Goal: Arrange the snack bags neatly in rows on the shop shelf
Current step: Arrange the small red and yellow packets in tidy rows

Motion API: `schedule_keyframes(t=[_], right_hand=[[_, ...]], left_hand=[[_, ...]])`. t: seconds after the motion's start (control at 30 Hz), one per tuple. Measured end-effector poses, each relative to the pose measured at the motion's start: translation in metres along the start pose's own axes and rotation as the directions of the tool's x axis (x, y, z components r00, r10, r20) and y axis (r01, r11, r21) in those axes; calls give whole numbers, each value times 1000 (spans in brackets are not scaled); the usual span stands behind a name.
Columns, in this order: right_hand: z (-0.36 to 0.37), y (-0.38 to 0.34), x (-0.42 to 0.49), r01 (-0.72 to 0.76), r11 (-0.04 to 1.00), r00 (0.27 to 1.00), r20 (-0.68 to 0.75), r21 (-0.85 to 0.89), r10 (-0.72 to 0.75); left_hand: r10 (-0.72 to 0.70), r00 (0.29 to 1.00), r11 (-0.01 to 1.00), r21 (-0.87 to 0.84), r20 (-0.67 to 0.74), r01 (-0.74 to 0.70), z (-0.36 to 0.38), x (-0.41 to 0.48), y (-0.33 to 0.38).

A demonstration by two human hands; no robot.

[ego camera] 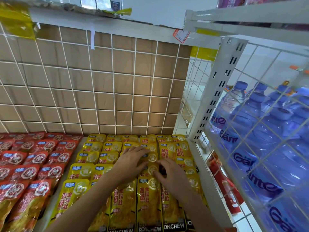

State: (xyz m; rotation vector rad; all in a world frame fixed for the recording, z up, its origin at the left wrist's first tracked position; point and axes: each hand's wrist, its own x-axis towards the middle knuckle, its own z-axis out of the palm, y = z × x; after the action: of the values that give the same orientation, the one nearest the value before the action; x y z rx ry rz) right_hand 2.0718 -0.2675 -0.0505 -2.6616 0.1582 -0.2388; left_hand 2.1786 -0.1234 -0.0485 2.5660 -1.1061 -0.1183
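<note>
Yellow snack bags [148, 198] lie in overlapping rows on the right half of the white shelf [203, 181]. Red snack bags [33, 173] fill the left half in similar rows. My left hand [132, 159] rests flat with spread fingers on the yellow bags in the middle rows. Just to its right, my right hand [170, 176] curls its thumb and forefinger round the edge of one yellow bag [151, 169] in the same column. Both forearms reach in over the front rows and hide parts of several bags.
A white wire grid [113, 81] backed by brown cardboard closes the back of the shelf. A slotted white upright [217, 91] and a wire side panel stand at the right, with blue water bottles [267, 131] behind them. Another shelf edge hangs overhead.
</note>
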Motion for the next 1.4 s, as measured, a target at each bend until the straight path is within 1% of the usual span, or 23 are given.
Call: schedule_keyframes(t=[0.17,0.27,0.37,0.5,0.6,0.73,0.83,0.87,0.93,0.97,1.03,1.17,1.23,1.3,1.4], right_hand=[[0,0,0,2,1000,1000,-23,7,-2],[-1,-1,-1,-7,999,1000,-27,45,8],[-8,1,-2,-31,996,995,-90,88,39],[-25,17,-8,-97,993,981,-162,74,107],[-37,29,-18,-135,988,973,-177,70,146],[-45,37,-30,-108,994,988,-112,8,108],[-42,37,-36,-27,998,997,-78,-59,22],[-40,36,-37,-10,997,999,-45,-76,7],[-39,35,-38,-25,991,999,24,-132,29],[-37,35,-38,-14,987,1000,18,-161,18],[-32,36,-37,4,986,998,-56,-168,-13],[-33,30,-33,-95,995,995,-13,32,96],[-36,27,-32,-145,978,988,-31,149,151],[-39,24,-33,-180,948,977,-68,261,204],[-45,24,-34,-246,867,943,-100,433,317]], left_hand=[[-3,999,995,-105,-41,-1,2,2,-4],[-12,997,987,-161,-76,-1,-2,7,-5],[3,995,981,-192,-97,-22,-7,13,0],[15,1000,991,-130,-7,-16,-6,24,12],[41,998,995,-90,43,-37,-2,33,20],[69,994,996,-61,82,-64,1,40,27],[96,993,994,-63,74,-91,3,42,30],[104,992,993,-65,72,-100,4,42,30],[116,991,992,-64,71,-112,5,42,30],[117,990,992,-64,73,-113,6,42,30],[120,990,991,-69,72,-116,7,42,29],[134,989,987,-101,55,-128,6,42,30],[140,989,985,-109,41,-135,4,41,30],[150,988,983,-112,31,-146,4,40,30],[155,988,981,-123,22,-151,2,37,30]])
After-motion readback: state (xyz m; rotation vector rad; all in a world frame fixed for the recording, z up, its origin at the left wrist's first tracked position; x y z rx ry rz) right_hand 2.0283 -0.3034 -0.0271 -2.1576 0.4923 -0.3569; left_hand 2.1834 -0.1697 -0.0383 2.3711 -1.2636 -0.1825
